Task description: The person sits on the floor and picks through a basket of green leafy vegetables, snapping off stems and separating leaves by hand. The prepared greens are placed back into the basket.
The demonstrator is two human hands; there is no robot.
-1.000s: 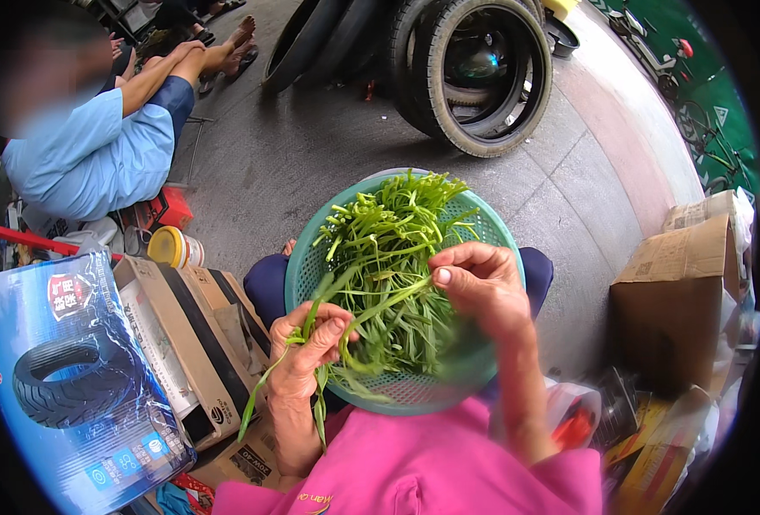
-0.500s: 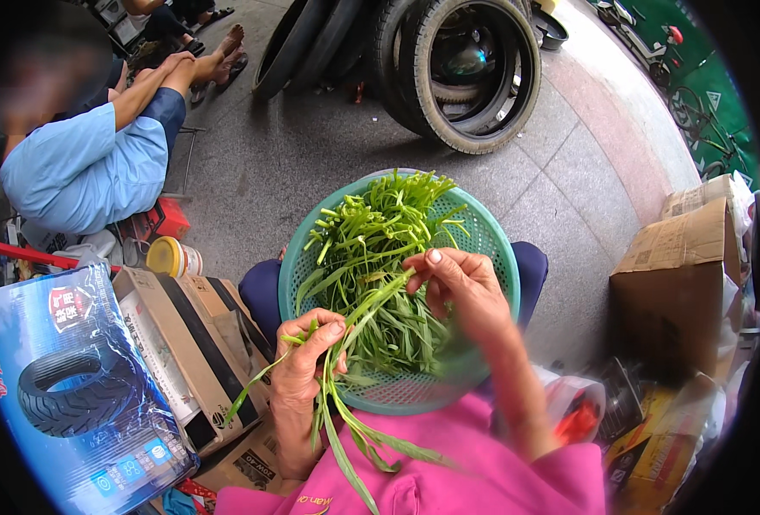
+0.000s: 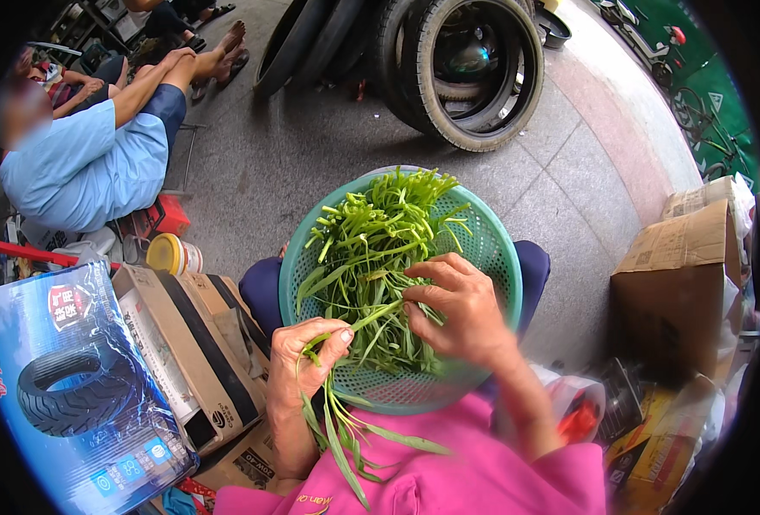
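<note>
A green plastic colander [image 3: 502, 249] sits on my lap, heaped with water spinach [image 3: 388, 210], cut stems toward the far side and narrow leaves nearer me. At the colander's near left edge, my left hand [image 3: 307, 352] is closed around a few loose water spinach stems [image 3: 371, 319], whose long leaves [image 3: 341, 442] hang over my pink shirt. My right hand [image 3: 461, 309] is above the heap, its curled fingers pinching the upper end of those stems. Part of the pile is hidden beneath the right hand.
At left are a blue tyre box [image 3: 71, 386], brown cartons [image 3: 182, 343] and a yellow-lidded tub [image 3: 172, 255]. A person in light blue [image 3: 88, 172] sits beyond. Tyres [image 3: 483, 77] stand ahead. A cardboard box [image 3: 672, 283] and plastic bags [image 3: 573, 403] are at right.
My right hand has shifted slightly down and turned, with its back more visible. The stems between my hands have tilted lower. The seated person's head has moved a little.
</note>
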